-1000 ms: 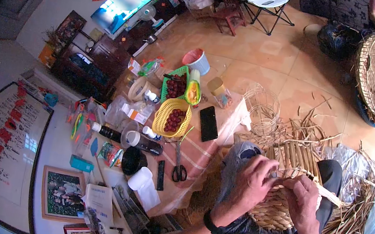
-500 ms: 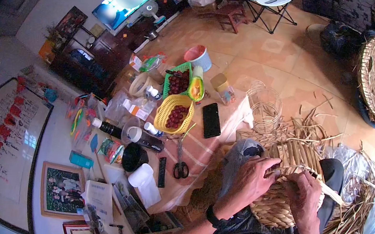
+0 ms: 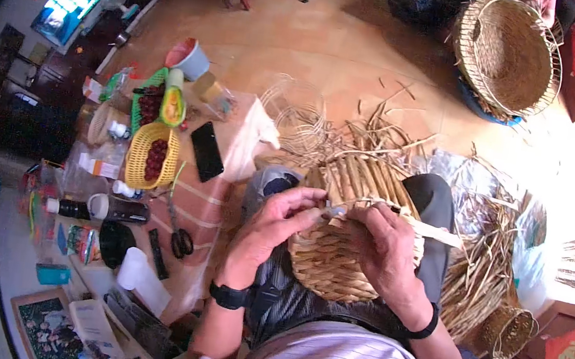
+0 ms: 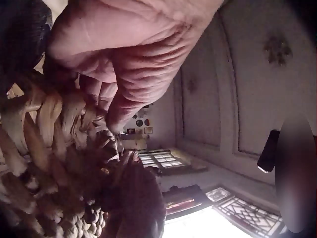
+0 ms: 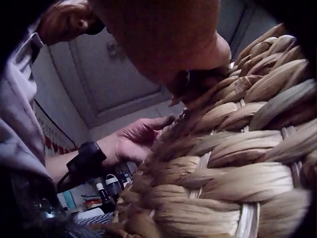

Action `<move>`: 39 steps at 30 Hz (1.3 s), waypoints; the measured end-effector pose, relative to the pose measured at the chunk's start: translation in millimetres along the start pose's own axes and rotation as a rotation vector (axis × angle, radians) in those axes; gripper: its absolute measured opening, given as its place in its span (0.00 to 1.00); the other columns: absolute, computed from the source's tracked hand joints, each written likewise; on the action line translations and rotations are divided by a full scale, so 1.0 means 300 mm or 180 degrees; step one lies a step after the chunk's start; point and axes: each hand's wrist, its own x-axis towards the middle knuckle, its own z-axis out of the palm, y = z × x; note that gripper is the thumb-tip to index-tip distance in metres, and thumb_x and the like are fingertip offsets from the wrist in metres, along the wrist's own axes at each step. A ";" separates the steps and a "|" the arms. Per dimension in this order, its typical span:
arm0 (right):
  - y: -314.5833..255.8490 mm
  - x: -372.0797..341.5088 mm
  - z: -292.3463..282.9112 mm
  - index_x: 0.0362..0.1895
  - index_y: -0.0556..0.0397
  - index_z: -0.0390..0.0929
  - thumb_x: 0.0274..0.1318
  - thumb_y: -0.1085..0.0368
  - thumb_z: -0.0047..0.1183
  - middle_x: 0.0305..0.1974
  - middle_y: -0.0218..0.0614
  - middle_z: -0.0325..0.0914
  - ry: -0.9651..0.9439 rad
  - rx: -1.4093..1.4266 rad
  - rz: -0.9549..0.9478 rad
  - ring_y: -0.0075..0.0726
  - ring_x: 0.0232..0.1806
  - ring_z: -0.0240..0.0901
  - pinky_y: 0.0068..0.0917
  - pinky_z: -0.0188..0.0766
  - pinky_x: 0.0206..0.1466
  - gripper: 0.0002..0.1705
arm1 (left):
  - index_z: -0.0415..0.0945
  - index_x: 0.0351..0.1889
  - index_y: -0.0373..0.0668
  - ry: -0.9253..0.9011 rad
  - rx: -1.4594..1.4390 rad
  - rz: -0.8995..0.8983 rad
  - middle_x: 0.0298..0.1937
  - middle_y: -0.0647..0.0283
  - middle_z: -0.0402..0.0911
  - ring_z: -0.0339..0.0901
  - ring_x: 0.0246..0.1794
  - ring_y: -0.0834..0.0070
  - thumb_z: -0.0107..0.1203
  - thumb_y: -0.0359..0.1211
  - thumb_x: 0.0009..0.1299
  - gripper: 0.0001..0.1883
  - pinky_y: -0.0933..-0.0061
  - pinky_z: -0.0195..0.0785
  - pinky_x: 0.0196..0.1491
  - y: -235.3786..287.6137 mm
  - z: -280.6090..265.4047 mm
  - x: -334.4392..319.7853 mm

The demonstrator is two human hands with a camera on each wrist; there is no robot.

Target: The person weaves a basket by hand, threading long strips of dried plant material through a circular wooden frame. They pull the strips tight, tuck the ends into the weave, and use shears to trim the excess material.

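A partly woven basket (image 3: 330, 269) of dried, straw-coloured plant strips rests on the person's lap, with long unwoven strips fanning out beyond its rim. At the rim's left, my left hand (image 3: 266, 230) grips the edge between thumb and fingers; in the left wrist view its thumb (image 4: 126, 111) presses on the woven edge. Close beside it, my right hand (image 3: 389, 253) bends over the rim, its curled fingertips pinching a strip there, partly hidden by the hand. A pale flat strip (image 3: 435, 233) sticks out to the right from under that hand. Thick braided rows (image 5: 237, 183) fill the right wrist view.
Left stands a cloth-covered table with scissors (image 3: 181, 242), a phone (image 3: 207, 152), a yellow basket (image 3: 132, 164) of dark red fruit and bottles. Loose dried strips (image 3: 475, 289) lie on the floor at right, near a plastic bag (image 3: 533, 257). A large round basket (image 3: 464, 39) stands farther back.
The head view has swung to the right, so the table and room slide left. Both hands stay at the basket's rim; the left thumb and forefinger now reach out straighter along it.
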 end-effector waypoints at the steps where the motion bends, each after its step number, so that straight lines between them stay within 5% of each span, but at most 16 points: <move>1: 0.002 0.003 -0.005 0.47 0.55 0.84 0.57 0.76 0.69 0.37 0.44 0.80 -0.0029 -0.0061 -0.0008 0.58 0.37 0.81 0.47 0.74 0.39 0.14 | 0.78 0.73 0.37 0.0016 0.0058 0.0024 0.55 0.70 0.86 0.78 0.54 0.84 0.66 0.35 0.81 0.25 0.79 0.70 0.59 -0.007 -0.006 0.007; 11: 0.011 0.000 0.017 0.48 0.53 0.80 0.52 0.69 0.71 0.37 0.46 0.81 -0.0096 -0.0279 0.0207 0.61 0.37 0.82 0.52 0.77 0.40 0.19 | 0.82 0.68 0.37 0.0168 0.0121 -0.0052 0.51 0.69 0.88 0.81 0.52 0.85 0.70 0.38 0.79 0.24 0.78 0.73 0.56 0.004 -0.005 0.025; 21: -0.036 0.022 0.084 0.45 0.53 0.83 0.58 0.69 0.71 0.34 0.44 0.82 0.0017 -0.0792 0.0353 0.58 0.35 0.84 0.50 0.80 0.39 0.13 | 0.79 0.68 0.37 0.0359 0.0540 -0.0050 0.57 0.65 0.88 0.83 0.56 0.81 0.73 0.28 0.75 0.25 0.76 0.76 0.63 0.001 0.033 0.025; 26: -0.046 0.019 0.069 0.49 0.56 0.80 0.60 0.71 0.62 0.41 0.48 0.80 -0.0452 -0.0943 0.0194 0.60 0.41 0.84 0.52 0.82 0.43 0.13 | 0.82 0.65 0.35 0.0497 0.0175 0.0219 0.53 0.65 0.90 0.82 0.49 0.86 0.71 0.27 0.74 0.22 0.80 0.75 0.53 -0.036 0.052 0.025; 39: -0.029 -0.014 0.028 0.56 0.50 0.82 0.59 0.74 0.60 0.50 0.46 0.74 -0.0342 -0.0758 0.0042 0.58 0.41 0.84 0.51 0.83 0.40 0.19 | 0.77 0.69 0.37 0.0174 0.0027 -0.0012 0.59 0.64 0.88 0.83 0.58 0.79 0.72 0.29 0.74 0.27 0.74 0.76 0.64 -0.002 0.030 0.014</move>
